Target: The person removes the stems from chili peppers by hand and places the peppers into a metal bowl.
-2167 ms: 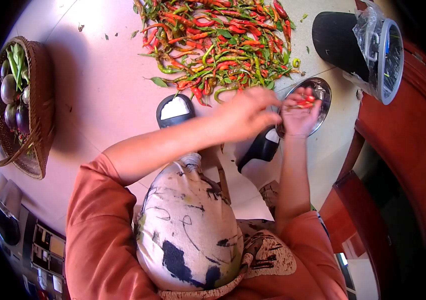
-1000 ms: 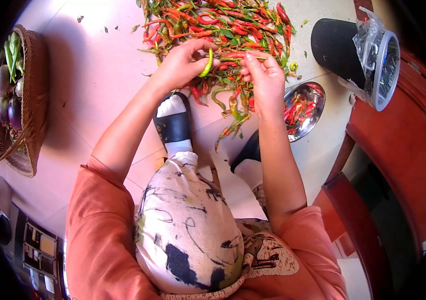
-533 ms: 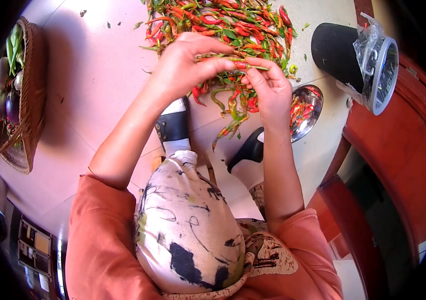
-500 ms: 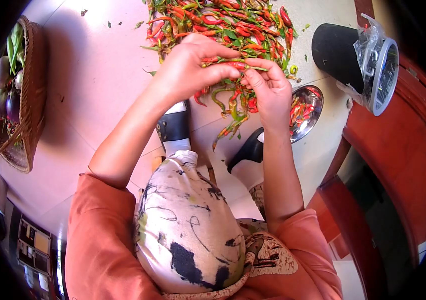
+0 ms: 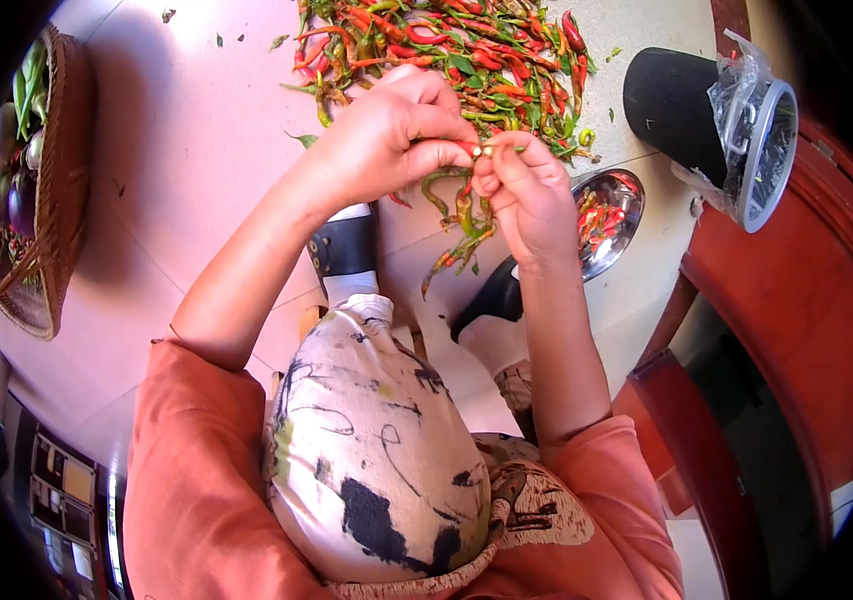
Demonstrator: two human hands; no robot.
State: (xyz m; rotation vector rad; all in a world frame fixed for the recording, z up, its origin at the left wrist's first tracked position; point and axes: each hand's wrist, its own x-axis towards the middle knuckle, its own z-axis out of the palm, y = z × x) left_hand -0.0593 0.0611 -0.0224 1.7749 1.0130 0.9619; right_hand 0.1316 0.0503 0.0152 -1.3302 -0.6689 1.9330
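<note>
My left hand (image 5: pixel 387 135) is closed on a red chili pepper (image 5: pixel 469 148), its tip end hidden by the fingers. A small pale spot shows at the pepper's near end. Right beside it, the thumb and fingers of my right hand (image 5: pixel 534 195) pinch the pepper's green stem (image 5: pixel 509 149). Several long green and reddish peppers (image 5: pixel 465 222) hang or lie just below the fingertips. Behind both hands spreads a pile of red and green chili peppers (image 5: pixel 482 55) on the tiled floor. A steel bowl (image 5: pixel 631 222) with red pepper pieces is right of my right hand.
A wicker basket (image 5: pixel 69 190) holding eggplants (image 5: pixel 3 136) and green pods stands at the left. On the right, a black bin (image 5: pixel 672 110) with a plastic liner (image 5: pixel 737 95) lies tilted beside red wooden furniture (image 5: pixel 777 290). My shoes (image 5: pixel 345 248) rest below the pile.
My hands have turned slightly at the pepper, and its pale end now shows between them. The green stem has shifted in my right fingers.
</note>
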